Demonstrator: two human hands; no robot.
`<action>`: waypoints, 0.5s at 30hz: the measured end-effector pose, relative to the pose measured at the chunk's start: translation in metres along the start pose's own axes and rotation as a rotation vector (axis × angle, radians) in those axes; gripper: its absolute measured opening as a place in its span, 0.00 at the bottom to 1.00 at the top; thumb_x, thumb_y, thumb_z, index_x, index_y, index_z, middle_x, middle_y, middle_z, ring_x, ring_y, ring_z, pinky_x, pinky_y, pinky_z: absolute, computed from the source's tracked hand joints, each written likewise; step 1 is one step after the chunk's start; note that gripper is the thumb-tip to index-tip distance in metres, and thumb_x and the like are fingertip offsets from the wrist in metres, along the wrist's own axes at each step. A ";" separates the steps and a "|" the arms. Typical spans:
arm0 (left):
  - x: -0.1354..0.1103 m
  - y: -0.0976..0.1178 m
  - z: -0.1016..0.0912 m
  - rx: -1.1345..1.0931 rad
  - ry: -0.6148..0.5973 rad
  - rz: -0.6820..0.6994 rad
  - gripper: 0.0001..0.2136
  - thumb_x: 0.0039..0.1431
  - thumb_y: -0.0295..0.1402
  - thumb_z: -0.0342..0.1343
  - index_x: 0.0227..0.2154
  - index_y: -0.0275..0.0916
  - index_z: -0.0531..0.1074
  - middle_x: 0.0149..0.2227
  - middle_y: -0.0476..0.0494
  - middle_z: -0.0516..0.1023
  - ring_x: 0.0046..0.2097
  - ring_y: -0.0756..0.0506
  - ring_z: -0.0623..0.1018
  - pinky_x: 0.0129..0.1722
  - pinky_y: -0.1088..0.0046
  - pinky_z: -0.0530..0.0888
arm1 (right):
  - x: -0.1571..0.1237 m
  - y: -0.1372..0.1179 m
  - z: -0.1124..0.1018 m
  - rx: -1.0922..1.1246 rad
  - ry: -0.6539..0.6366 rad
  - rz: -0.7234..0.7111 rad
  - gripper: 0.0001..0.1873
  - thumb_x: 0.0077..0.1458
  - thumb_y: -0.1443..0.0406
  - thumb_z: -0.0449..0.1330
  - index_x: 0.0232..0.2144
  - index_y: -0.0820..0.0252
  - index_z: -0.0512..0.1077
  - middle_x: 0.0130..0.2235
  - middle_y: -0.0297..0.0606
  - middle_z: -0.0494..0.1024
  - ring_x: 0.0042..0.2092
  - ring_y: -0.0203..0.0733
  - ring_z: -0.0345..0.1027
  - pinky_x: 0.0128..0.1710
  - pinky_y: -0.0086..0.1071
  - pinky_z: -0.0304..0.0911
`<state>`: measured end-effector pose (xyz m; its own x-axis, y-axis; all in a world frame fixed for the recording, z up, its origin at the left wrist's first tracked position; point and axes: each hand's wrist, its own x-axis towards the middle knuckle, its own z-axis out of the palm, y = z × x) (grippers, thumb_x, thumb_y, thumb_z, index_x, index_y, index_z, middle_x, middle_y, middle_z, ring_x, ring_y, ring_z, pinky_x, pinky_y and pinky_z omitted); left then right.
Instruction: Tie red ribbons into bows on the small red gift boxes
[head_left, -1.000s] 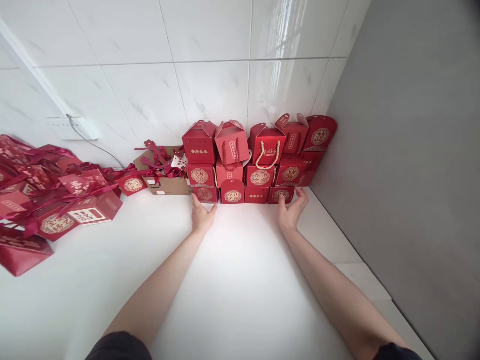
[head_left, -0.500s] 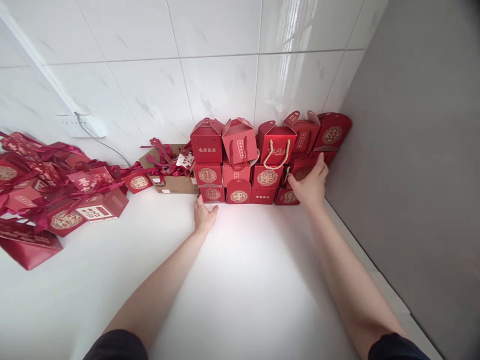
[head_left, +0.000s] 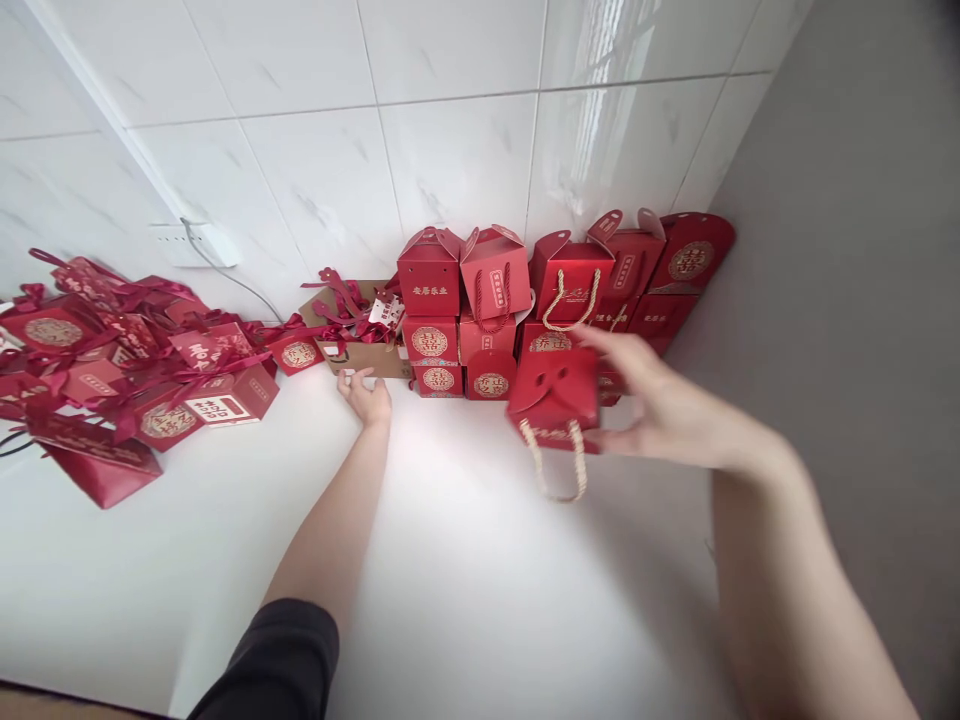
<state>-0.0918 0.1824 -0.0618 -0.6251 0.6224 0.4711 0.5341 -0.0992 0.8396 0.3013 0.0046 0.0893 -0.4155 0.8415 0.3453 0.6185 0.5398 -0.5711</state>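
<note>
My right hand [head_left: 645, 405] grips a red gift box [head_left: 555, 385] by its right side. The box has a folded top and a cream rope handle that hangs toward me, and it is held in front of the stack. Behind it, red gift boxes [head_left: 427, 280] with gold print stand in stacked rows against the wall; the held box hides part of them. My left hand [head_left: 365, 397] is open and holds nothing, its fingers apart just in front of a cardboard box [head_left: 360, 360] with dark red ribbons in it.
A loose heap of red gift boxes with ribbons [head_left: 150, 370] lies on the left of the white tabletop [head_left: 420, 560]. A socket strip [head_left: 193, 245] with a grey cable is on the tiled wall. A grey panel [head_left: 840, 330] bounds the right side.
My right hand has moved from the stack's right end toward me, now with a gift box in it. My left hand has shifted left, from the stack's lower corner to the cardboard box.
</note>
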 end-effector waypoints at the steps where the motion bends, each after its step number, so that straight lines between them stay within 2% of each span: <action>1: 0.003 0.002 -0.004 0.027 0.019 0.004 0.10 0.53 0.21 0.52 0.39 0.35 0.68 0.62 0.30 0.53 0.65 0.37 0.60 0.64 0.56 0.58 | 0.008 -0.004 0.018 0.032 -0.093 -0.042 0.57 0.43 0.63 0.69 0.69 0.43 0.43 0.64 0.44 0.56 0.60 0.56 0.62 0.57 0.47 0.66; 3: 0.004 0.009 -0.009 0.069 0.038 0.026 0.06 0.54 0.23 0.53 0.35 0.37 0.69 0.63 0.32 0.55 0.66 0.37 0.58 0.66 0.57 0.53 | 0.022 -0.010 0.049 0.103 -0.339 -0.040 0.58 0.43 0.65 0.68 0.69 0.43 0.40 0.64 0.45 0.56 0.53 0.50 0.69 0.50 0.42 0.70; 4: 0.003 0.014 -0.012 0.085 0.027 0.058 0.05 0.54 0.24 0.54 0.34 0.37 0.69 0.63 0.34 0.56 0.66 0.38 0.58 0.66 0.58 0.53 | 0.026 -0.011 0.060 0.118 -0.416 -0.026 0.59 0.43 0.65 0.68 0.69 0.43 0.39 0.64 0.45 0.56 0.50 0.48 0.71 0.48 0.41 0.71; 6: 0.001 0.026 -0.015 0.118 -0.022 0.168 0.05 0.56 0.25 0.54 0.35 0.38 0.70 0.63 0.35 0.59 0.63 0.40 0.63 0.63 0.63 0.58 | 0.027 -0.013 0.069 0.104 -0.486 -0.012 0.58 0.44 0.64 0.68 0.69 0.42 0.40 0.66 0.42 0.54 0.52 0.49 0.70 0.49 0.40 0.69; 8: 0.006 0.041 -0.019 0.176 -0.079 0.323 0.08 0.59 0.26 0.50 0.41 0.37 0.69 0.61 0.33 0.62 0.57 0.42 0.69 0.57 0.66 0.65 | 0.021 -0.016 0.062 0.046 -0.508 0.024 0.53 0.46 0.61 0.67 0.68 0.43 0.45 0.68 0.39 0.54 0.57 0.52 0.66 0.52 0.40 0.67; 10: 0.019 0.056 -0.021 0.245 -0.093 0.422 0.12 0.62 0.26 0.45 0.46 0.36 0.68 0.57 0.33 0.65 0.51 0.44 0.72 0.54 0.67 0.68 | 0.011 -0.020 0.048 -0.035 -0.496 0.090 0.45 0.50 0.58 0.64 0.67 0.44 0.52 0.67 0.38 0.57 0.60 0.54 0.63 0.53 0.41 0.66; 13: 0.043 0.071 -0.023 0.367 -0.129 0.428 0.14 0.61 0.31 0.51 0.49 0.40 0.70 0.52 0.35 0.68 0.55 0.38 0.69 0.56 0.60 0.65 | -0.001 -0.027 0.028 -0.150 -0.435 0.205 0.36 0.56 0.56 0.58 0.65 0.49 0.56 0.64 0.41 0.63 0.59 0.55 0.65 0.52 0.44 0.66; 15: 0.056 0.074 -0.022 0.435 -0.148 0.384 0.13 0.57 0.35 0.56 0.45 0.40 0.74 0.50 0.33 0.67 0.56 0.32 0.66 0.55 0.53 0.64 | -0.004 -0.029 0.021 -0.197 -0.405 0.251 0.34 0.58 0.55 0.56 0.65 0.52 0.57 0.62 0.43 0.67 0.58 0.55 0.66 0.52 0.45 0.67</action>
<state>-0.0995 0.1930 0.0327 -0.2717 0.7099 0.6498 0.9097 -0.0308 0.4141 0.2713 -0.0150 0.0888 -0.4394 0.8899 -0.1229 0.8299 0.3498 -0.4347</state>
